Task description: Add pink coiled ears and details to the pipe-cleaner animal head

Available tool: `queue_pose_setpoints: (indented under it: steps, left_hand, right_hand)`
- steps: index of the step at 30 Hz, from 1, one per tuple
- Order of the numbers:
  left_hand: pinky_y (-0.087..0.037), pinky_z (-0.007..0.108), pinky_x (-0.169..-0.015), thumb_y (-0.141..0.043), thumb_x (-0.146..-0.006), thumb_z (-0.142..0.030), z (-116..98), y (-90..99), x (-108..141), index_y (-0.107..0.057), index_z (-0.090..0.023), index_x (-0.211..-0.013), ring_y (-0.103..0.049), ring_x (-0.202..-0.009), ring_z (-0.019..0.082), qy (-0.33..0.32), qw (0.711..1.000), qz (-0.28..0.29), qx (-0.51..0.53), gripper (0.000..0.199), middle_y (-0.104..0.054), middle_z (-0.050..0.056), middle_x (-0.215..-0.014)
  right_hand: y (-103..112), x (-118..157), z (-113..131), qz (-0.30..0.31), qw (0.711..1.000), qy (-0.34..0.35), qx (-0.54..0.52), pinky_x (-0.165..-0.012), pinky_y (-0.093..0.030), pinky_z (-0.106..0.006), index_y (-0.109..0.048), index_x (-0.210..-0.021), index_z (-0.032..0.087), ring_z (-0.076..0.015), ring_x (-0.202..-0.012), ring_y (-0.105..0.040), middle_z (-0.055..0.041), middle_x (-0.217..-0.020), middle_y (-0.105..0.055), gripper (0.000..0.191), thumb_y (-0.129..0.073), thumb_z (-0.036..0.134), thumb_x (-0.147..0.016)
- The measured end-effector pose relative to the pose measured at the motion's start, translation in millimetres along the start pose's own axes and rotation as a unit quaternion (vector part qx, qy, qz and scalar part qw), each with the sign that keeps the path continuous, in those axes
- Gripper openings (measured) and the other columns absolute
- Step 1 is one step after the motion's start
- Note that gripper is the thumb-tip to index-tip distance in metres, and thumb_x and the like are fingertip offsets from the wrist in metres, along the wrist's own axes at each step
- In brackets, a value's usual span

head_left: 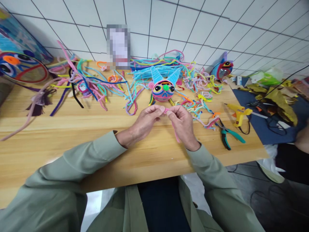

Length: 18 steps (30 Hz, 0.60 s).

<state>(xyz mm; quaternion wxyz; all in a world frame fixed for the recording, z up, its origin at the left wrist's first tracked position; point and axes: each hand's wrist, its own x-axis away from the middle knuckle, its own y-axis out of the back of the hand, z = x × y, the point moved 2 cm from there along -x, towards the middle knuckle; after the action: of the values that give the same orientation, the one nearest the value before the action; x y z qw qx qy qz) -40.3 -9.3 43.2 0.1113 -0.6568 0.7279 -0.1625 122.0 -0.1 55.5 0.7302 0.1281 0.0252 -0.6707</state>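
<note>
Near the middle of the wooden table, my left hand [147,121] and my right hand [182,126] meet, each pinching a pink pipe cleaner [176,132]. A small curled part of it shows between the fingertips, and its loose end hangs down beside my right palm. Just beyond my hands sits a colourful mask-like figure [163,91] with tall blue ears, black and yellow eyes and a green nose. Loose pipe cleaners [145,73] in many colours lie behind and on both sides of the figure.
Green-handled pliers [226,133] and a yellow glue gun [238,113] lie on the right. A similar figure [221,69] leans at the back right, another [23,69] at the far left. Gold foil [282,104] covers part of a blue surface. Part of another person shows at the right edge.
</note>
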Motion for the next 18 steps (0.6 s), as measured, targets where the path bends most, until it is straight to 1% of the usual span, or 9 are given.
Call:
queue_pose_setpoints:
  steps: [2, 5, 7, 9, 12, 15, 18]
  left_hand:
    - [-0.049, 0.030, -0.077, -0.088, -0.084, -0.059, -7, 5.6, -7, -0.075, -0.021, -0.084, -0.062, -0.083, 0.016, -0.028, 0.996, 0.028, -0.079, 0.041, -0.073, 0.002, -0.085]
    - [-0.049, 0.031, -0.077, -0.090, -0.083, -0.059, -19, 12.6, -15, -0.079, -0.019, -0.086, -0.065, -0.081, 0.018, -0.071, 0.974, 0.074, -0.203, 0.042, -0.078, 0.003, -0.086]
    - [-0.049, 0.032, -0.075, -0.089, -0.085, -0.059, -24, 15.4, -17, -0.079, -0.018, -0.083, -0.065, -0.078, 0.018, -0.087, 0.964, 0.085, -0.238, 0.042, -0.079, 0.004, -0.085]
    - [-0.050, 0.032, -0.074, -0.087, -0.088, -0.057, -25, 16.5, -17, -0.078, -0.017, -0.081, -0.064, -0.076, 0.017, -0.098, 0.964, 0.080, -0.234, 0.041, -0.077, 0.004, -0.082]
    - [-0.051, 0.031, -0.076, -0.089, -0.087, -0.053, -21, 15.7, -15, -0.078, -0.017, -0.082, -0.064, -0.077, 0.016, -0.108, 0.974, 0.059, -0.188, 0.038, -0.076, 0.003, -0.081]
    - [-0.050, 0.030, -0.074, -0.093, -0.084, -0.052, -12, 13.7, -12, -0.077, -0.018, -0.083, -0.061, -0.076, 0.015, -0.100, 0.986, 0.032, -0.127, 0.037, -0.073, 0.002, -0.080]
    - [-0.050, 0.029, -0.075, -0.094, -0.083, -0.050, -3, 9.9, -8, -0.077, -0.020, -0.084, -0.059, -0.075, 0.014, -0.097, 0.992, 0.010, -0.081, 0.035, -0.072, 0.000, -0.079]
  right_hand:
    - [5, -3, 1, 0.018, 1.000, -0.016, 0.011, -0.068, -0.050, -0.030, -0.070, -0.089, 0.023, -0.0142, -0.071, -0.062, 0.0013, -0.080, -0.073, 0.020, -0.079, 0.041, -0.092]
    - [9, -6, -2, 0.037, 0.999, -0.023, 0.029, -0.066, -0.046, -0.029, -0.070, -0.087, 0.023, -0.0131, -0.069, -0.056, 0.0024, -0.077, -0.069, 0.020, -0.080, 0.040, -0.091]
    - [10, -7, -4, 0.047, 0.998, -0.014, 0.029, -0.066, -0.045, -0.029, -0.071, -0.086, 0.023, -0.0129, -0.069, -0.055, 0.0029, -0.077, -0.068, 0.021, -0.081, 0.041, -0.091]
    - [10, -8, -5, 0.060, 0.998, -0.008, 0.020, -0.067, -0.045, -0.030, -0.072, -0.087, 0.023, -0.0126, -0.068, -0.054, 0.0032, -0.077, -0.067, 0.022, -0.081, 0.043, -0.091]
    - [10, -8, -4, 0.075, 0.997, -0.011, 0.004, -0.067, -0.045, -0.030, -0.073, -0.088, 0.023, -0.0122, -0.068, -0.053, 0.0033, -0.077, -0.068, 0.023, -0.082, 0.044, -0.090]
    - [9, -8, -5, 0.059, 0.998, -0.025, -0.014, -0.063, -0.044, -0.029, -0.074, -0.087, 0.023, -0.0120, -0.065, -0.052, 0.0033, -0.074, -0.067, 0.028, -0.085, 0.048, -0.089]
    - [3, -5, -6, 0.044, 0.998, -0.041, -0.027, -0.055, -0.038, -0.028, -0.074, -0.086, 0.023, -0.0116, -0.058, -0.047, 0.0049, -0.064, -0.060, 0.034, -0.086, 0.055, -0.088]
